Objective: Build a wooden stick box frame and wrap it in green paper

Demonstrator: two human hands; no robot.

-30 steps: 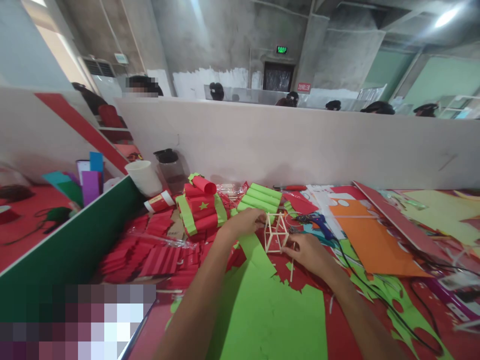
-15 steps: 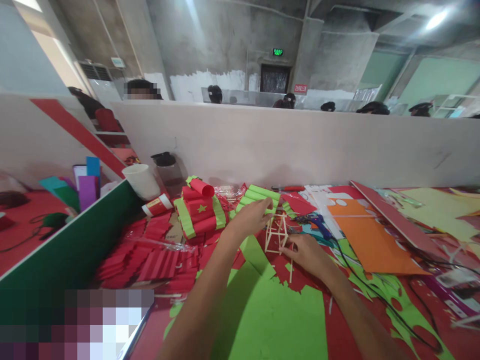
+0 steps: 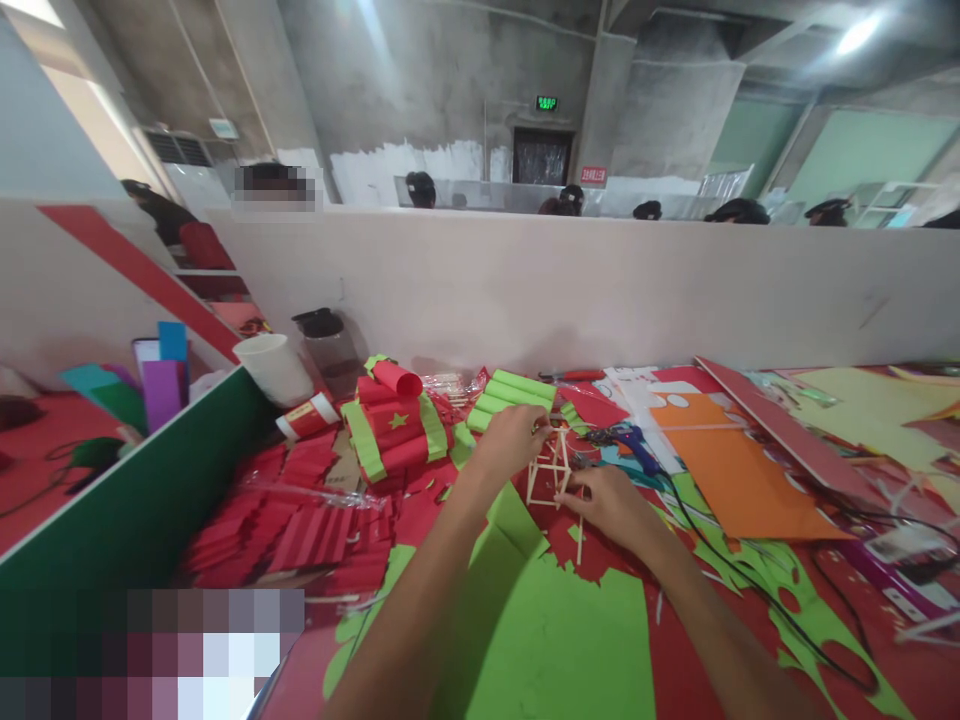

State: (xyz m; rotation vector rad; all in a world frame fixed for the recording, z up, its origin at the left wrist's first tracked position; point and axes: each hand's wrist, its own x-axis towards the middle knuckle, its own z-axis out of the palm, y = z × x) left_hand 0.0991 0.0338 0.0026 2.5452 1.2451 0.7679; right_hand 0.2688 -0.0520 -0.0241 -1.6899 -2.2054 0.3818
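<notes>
The stick frame [image 3: 551, 466] was set on the red table [image 3: 679, 640], between the two hands and just beyond the green sheet [image 3: 562, 630]. At its lower right side, a post was gripped by the right hand [image 3: 615, 505], with thumb and forefinger drawn together in a pinch and the other fingers curled behind. The left hand [image 3: 516, 440] was held at the top of the frame, its fingers bent and brought close together; whether the top sticks were touched, or something small was pinched there, could not be told.

The frame was stood upright, its long axis running up from the table, with a slight slant to the right toward the top in this view. One open side was turned toward the wearer. A loose-looking stick [image 3: 580, 540] was seen below the right fingertips, pointed toward the wearer; whether it was touched by them could not be made out. Beyond the left hand, green rolls [image 3: 510, 393] were laid, and a blue tool [image 3: 637, 448] was placed beyond the right hand.
</notes>
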